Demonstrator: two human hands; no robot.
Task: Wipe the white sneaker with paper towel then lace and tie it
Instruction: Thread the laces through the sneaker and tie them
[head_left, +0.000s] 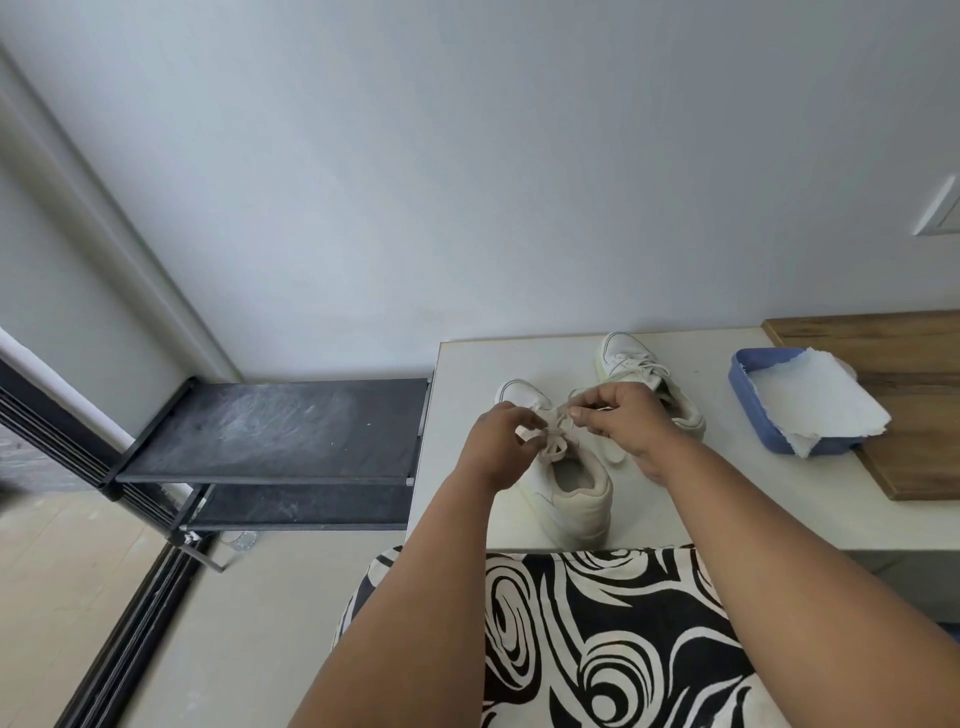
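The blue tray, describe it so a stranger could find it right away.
Start at the white table against the wall, then go to the wooden board at its right end. The blue tray sits on that board's near-left part, the only blue thing there, with torn paper towel draped over it.

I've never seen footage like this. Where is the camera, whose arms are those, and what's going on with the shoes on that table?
There is no machine here: a person wears a camera on the head, so this single picture looks forward and down along their own arms. On the pale table stand two white sneakers. The left hand and right hand each pinch the laces of the near sneaker, apparently tying them. The far sneaker stands behind, its laces seemingly tied already. To the right, a blue tray holds paper towel and rests on a wooden board. A dark shoe rack stands to the left.
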